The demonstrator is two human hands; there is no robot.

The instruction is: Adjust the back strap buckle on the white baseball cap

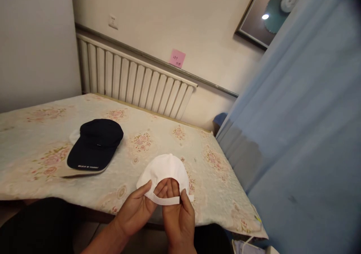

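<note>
A white baseball cap [166,166] is held near the table's front edge, its back opening and strap turned toward me. My left hand [138,205] grips the cap's left side, thumb outside and fingers inside the opening. On the other side, my right hand [179,216] pinches the strap end with the thumb, its fingers also reaching into the cap. To the left, a black cap [97,141] with small white lettering on its brim lies on the table. Beneath it, a beige brim and a bit of white show; the rest of that is hidden.
A flower-patterned cloth covers the table [158,133]. Behind it stand a white radiator [132,77] and a wall with a pink note [177,58]. A blue curtain [296,114] hangs along the right side. My dark-clad knees are below the front edge.
</note>
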